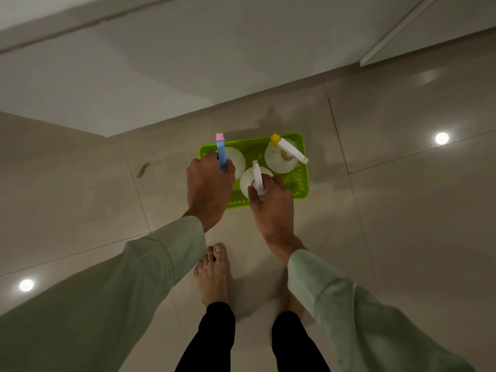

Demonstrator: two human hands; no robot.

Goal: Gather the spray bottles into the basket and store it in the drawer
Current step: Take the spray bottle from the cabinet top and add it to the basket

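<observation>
A bright green plastic basket sits on the tiled floor in front of my feet. Three white spray bottles stand in it. My left hand grips the head of the blue-and-pink-topped bottle at the basket's left side. My right hand holds the white-topped bottle at the front middle. The yellow-tipped bottle stands alone at the back right, touched by neither hand. Both hands hide the basket's near-left rim.
A white cabinet front rises just behind the basket, with a seam and panel edge at the upper right. My bare feet stand close to the basket. Glossy floor tiles reflect two ceiling lights.
</observation>
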